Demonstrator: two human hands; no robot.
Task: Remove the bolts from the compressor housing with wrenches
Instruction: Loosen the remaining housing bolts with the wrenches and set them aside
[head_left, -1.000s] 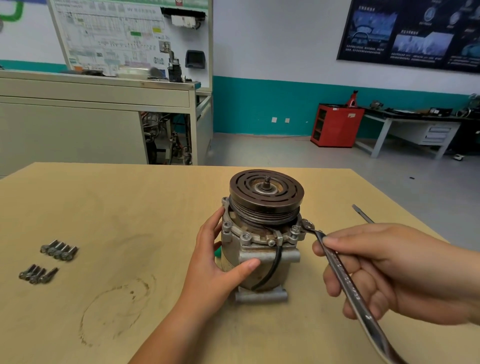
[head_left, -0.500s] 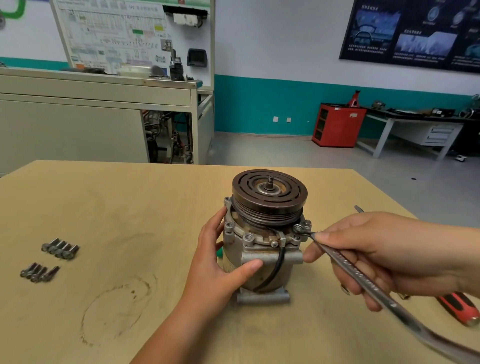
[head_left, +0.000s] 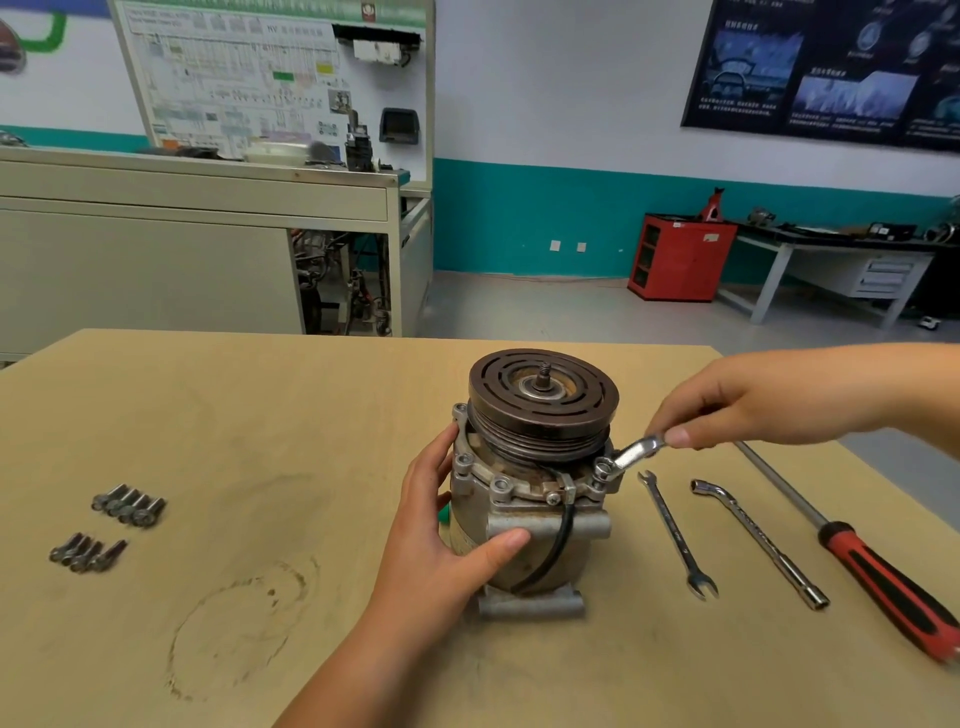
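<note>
**Seat the ring square, brace the housing, turn in short arcs**

At the left of the table (head_left: 260, 415), two small clusters of loose bolts (head_left: 129, 505) lie well apart from the work, so part of the job looks done.

The left hand (head_left: 447, 545) wraps the compressor housing (head_left: 519, 540), thumb across the front and fingers round the far side. The housing stands upright near the table's middle with the pulley (head_left: 543, 397) on top. This hold should be firm and pressing downward, since the narrow base could twist or tip when the wrench is pulled.

On the flange's right side, the ring end of the wrench (head_left: 631, 452) sits over a bolt (head_left: 602, 467). The right hand (head_left: 753, 400) pinches the shank between thumb and fingertips, close to the head. Such a light pinch probably suits a bolt already broken loose; a tight one calls for a fuller fist farther out on the shank. The ring should stay level and fully down on the head, or it may slip and round the corners. The pulley's rim overhangs nearby, so short swings with reseating seem wise.

Right of the housing lie a combination wrench (head_left: 675, 535), a bent socket wrench (head_left: 758, 545) and a red-handled screwdriver (head_left: 883, 582), all untouched.
</note>
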